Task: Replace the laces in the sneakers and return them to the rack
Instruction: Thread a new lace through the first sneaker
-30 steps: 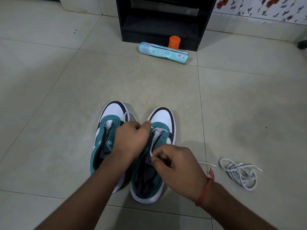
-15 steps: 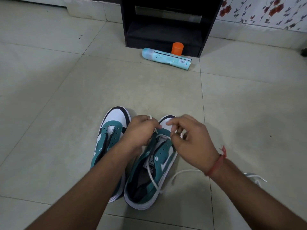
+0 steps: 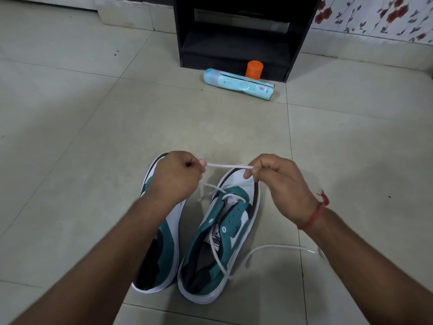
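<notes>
Tiled floor (image 3: pixel 82 118) is filling most of the frame. Black rack (image 3: pixel 241 31) is standing at top centre, its lower shelf showing no shoes. Pale blue bottle (image 3: pixel 239 84) is lying on its side just in front of the rack, an orange cap (image 3: pixel 254 69) standing behind it.

Two teal-and-white sneakers are sitting side by side at lower centre, toes pointing toward the rack. Left sneaker (image 3: pixel 164 249) is largely hidden under the forearm; whether it is laced cannot be told. Right sneaker (image 3: pixel 222 233) is showing lace only across its front eyelets; the eyelets further back are standing open.

Left hand (image 3: pixel 174 177) is curling its fingers and pinching one end of the white lace (image 3: pixel 228 165). Right hand (image 3: pixel 278 184) is curling likewise, pinching the lace's other side, a taut span running between the hands above the toes. A loose length is trailing across the floor at lower right.

Judgement: lacing is at an early stage. Remaining: the rest of this sneaker's eyelets, possibly the other sneaker, then racking both.
</notes>
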